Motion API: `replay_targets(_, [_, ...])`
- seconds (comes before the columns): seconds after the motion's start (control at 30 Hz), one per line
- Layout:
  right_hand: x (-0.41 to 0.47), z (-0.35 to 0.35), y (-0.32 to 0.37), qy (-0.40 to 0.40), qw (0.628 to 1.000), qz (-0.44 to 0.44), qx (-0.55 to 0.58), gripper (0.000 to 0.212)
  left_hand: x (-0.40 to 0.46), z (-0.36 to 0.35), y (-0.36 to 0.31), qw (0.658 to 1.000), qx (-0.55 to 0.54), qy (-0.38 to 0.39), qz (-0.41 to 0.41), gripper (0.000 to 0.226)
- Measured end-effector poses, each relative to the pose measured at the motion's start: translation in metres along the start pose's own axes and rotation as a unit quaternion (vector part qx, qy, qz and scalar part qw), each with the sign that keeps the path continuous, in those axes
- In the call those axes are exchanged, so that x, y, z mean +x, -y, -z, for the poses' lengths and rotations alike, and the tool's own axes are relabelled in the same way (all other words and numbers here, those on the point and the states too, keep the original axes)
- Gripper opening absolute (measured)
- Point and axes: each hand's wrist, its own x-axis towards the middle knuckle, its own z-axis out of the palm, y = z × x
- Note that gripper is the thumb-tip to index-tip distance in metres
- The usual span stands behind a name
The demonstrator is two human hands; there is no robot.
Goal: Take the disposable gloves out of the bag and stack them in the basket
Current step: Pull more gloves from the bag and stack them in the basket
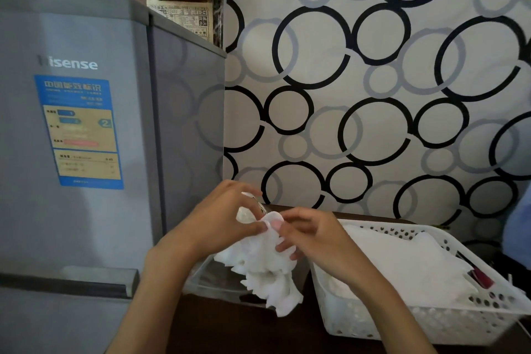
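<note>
Hands, left [221, 218] & right [310, 236], each grip pinching glove bunch [258, 270], seemingly beside basket [431, 322].

view: my only feed, head-worn wide-angle | facing: forward and slightly down, toward the circle-patterned wall [373, 80] | range: close over both hands, left hand [221, 221] and right hand [313, 236] low centre | edges: fridge [80, 123] fills my left, basket [431, 316] lower right | overlap: no second view to compare
</note>
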Motion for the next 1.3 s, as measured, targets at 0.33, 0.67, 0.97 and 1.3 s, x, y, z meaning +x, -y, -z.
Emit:
replay_targets(0.33, [0.0, -0.01, -0.006, -0.067, 0.969, 0.019, -0.235, 0.042, 0.002, 0.003, 0.003, 0.992, -0.105, -0.064, 0.024, 0.004])
replay_targets(0.67, [0.0, 0.008, -0.003, -0.075, 0.99, 0.067, -0.095, 0.006, -0.004, 0.004, 0.001, 0.994, -0.004, 0.108, 0.024, 0.036])
replay_targets(0.97, [-0.01, -0.002, -0.004, 0.054, 0.953, 0.055, -0.293, 0.038, -0.003, -0.005, 0.008, 0.989, 0.05, 0.133, 0.031, 0.023])
replay_targets(1.3, [-0.009, -0.01, -0.009, -0.019, 0.995, 0.009, -0.094, 0.023, -0.003, 0.003, 0.006, 0.992, -0.074, 0.097, -0.025, 0.015])
